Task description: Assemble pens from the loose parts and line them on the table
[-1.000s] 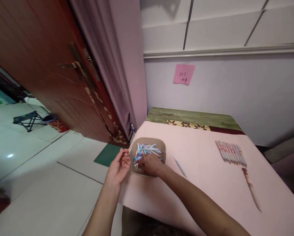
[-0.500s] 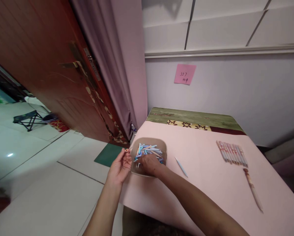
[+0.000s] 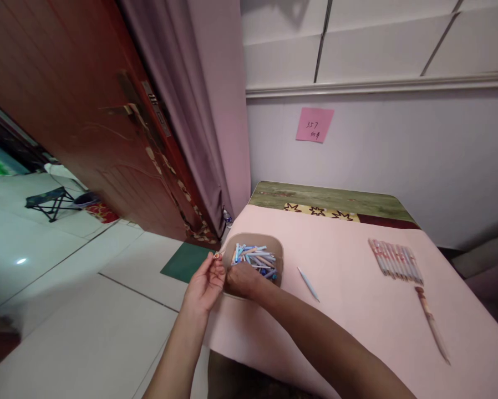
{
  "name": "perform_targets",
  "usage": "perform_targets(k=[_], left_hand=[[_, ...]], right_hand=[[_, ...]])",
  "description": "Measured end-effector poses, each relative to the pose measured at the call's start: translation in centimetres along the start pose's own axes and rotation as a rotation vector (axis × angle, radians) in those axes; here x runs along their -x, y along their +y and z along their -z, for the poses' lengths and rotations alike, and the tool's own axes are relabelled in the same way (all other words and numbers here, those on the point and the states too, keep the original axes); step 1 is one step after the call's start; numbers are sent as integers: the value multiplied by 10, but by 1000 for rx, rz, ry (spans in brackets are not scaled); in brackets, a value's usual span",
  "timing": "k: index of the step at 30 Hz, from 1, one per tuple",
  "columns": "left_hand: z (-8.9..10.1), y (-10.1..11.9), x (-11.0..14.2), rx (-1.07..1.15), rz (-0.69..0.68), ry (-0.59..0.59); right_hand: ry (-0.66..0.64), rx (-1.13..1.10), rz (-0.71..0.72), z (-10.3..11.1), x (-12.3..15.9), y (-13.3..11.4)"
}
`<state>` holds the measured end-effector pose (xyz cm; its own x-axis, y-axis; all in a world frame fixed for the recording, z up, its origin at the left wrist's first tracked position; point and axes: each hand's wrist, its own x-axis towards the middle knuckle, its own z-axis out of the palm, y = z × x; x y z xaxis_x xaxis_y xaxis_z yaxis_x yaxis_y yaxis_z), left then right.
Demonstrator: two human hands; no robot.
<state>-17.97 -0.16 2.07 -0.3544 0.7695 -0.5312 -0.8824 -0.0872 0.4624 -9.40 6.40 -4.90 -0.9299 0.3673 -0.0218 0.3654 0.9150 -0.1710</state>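
Left hand out beside the bin, palm turned up, and its fingers are pinching a small tube! The tube sits right at the fingertips, its round, orange-brown end showing towards us, just by the bin's left rim; the remaining fingers curl loosely below it.

Over to the right hand, and it's down in the bin, knuckles up, at the near left corner. Its fingers point into the bin and are hidden, so whether they're spread, pressed together or pinching anything, I cannot tell. Pen parts, blue, white and tan, lie jumbled just beyond that hand and along its right side, close against it.

Out on the pink worktop, a pale blue pen lies alone to the right of the bin, apart from both hands. Farther right, well clear of any fingers, there's a neat row of pens side by side, and just below it a brown-topped pen slants towards the near edge, its tip pointing at us.
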Motion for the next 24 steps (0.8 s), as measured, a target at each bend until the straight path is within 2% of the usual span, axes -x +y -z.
perform_targets(k=[5, 10, 15, 20, 24], left_hand=[[-2, 0, 1, 7, 22, 0], [-1, 0, 2, -13, 15, 4], [-3, -2, -1, -23, 21, -3], [-7, -5, -2, -20, 17, 12], [-9, -7, 1, -22, 26, 34]], right_hand=[[118, -221, -76, 7, 6, 7], [259, -401, -263, 16, 30, 39], [231, -444, -391, 24, 58, 64], [152, -306, -412, 31, 62, 53], [73, -202, -291, 24, 47, 30]])
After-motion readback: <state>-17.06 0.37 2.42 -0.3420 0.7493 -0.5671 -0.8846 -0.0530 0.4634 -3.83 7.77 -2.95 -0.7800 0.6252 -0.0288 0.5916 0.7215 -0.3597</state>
